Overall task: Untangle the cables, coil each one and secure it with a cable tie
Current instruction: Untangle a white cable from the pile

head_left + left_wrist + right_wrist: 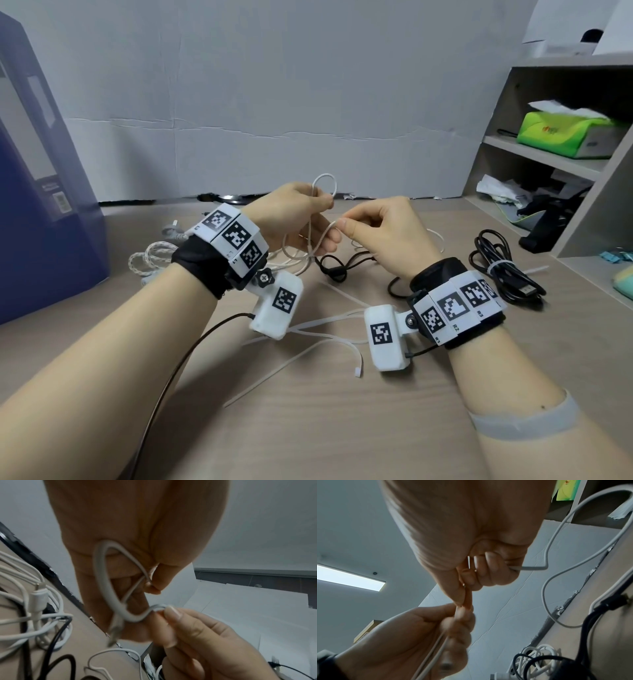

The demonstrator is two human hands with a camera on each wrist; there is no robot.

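A thin white cable [323, 178] is held up over the desk between both hands. My left hand [301, 219] grips its small loops, one loop sticking up above the fingers; in the left wrist view the loop [102, 582] curves round under the curled fingers. My right hand [373, 229] pinches a bend of the same cable [154, 609] between thumb and forefinger, and the strand leaves that hand toward the desk [534, 568]. Several white cable ties [315, 342] lie on the desk below the wrists. A loose black cable [335, 267] lies under the hands.
A black cable bundle bound with a white tie [503, 274] lies at right. A braided white cable coil [150, 257] lies at left by a blue box [41, 205]. A shelf unit [548, 150] with a green tissue pack [565, 133] stands at right.
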